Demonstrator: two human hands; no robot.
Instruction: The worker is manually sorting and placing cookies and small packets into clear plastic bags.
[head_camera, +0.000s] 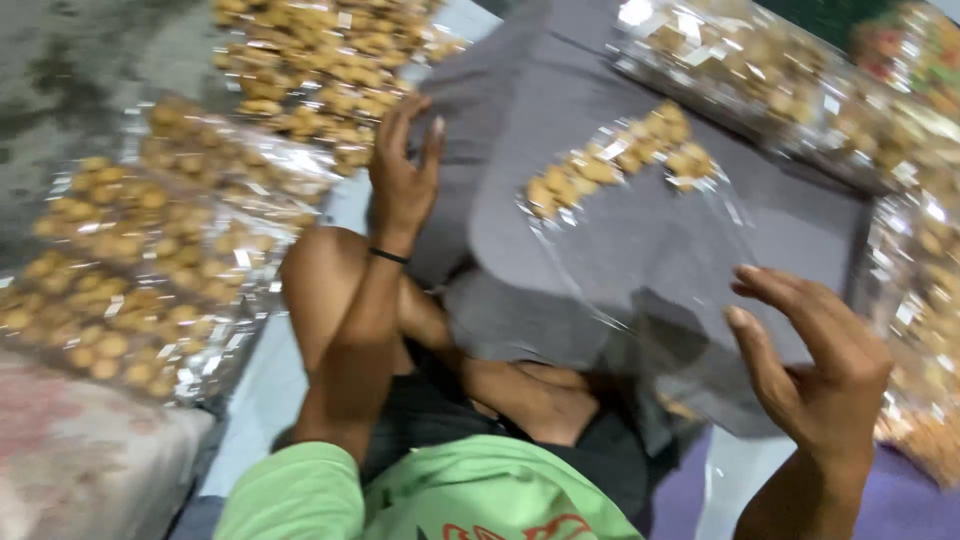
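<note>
right hand (815, 370) open beside clear snack bag (640, 230); left hand (403, 175) open on grey cloth (520, 120)

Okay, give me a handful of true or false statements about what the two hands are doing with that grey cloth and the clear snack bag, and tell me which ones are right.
1. The left hand rests on the edge of the grey cloth. True.
2. The clear bag on the cloth is packed full to the top. False: only a small cluster of yellow snacks sits at its far end; the rest looks empty.
3. The right hand is clenched in a fist. False: its fingers are spread open beside the bag.
4. Filled snack packets lie heaped to the left. True.
5. The left wrist is bare. False: it wears a thin dark band.
</note>
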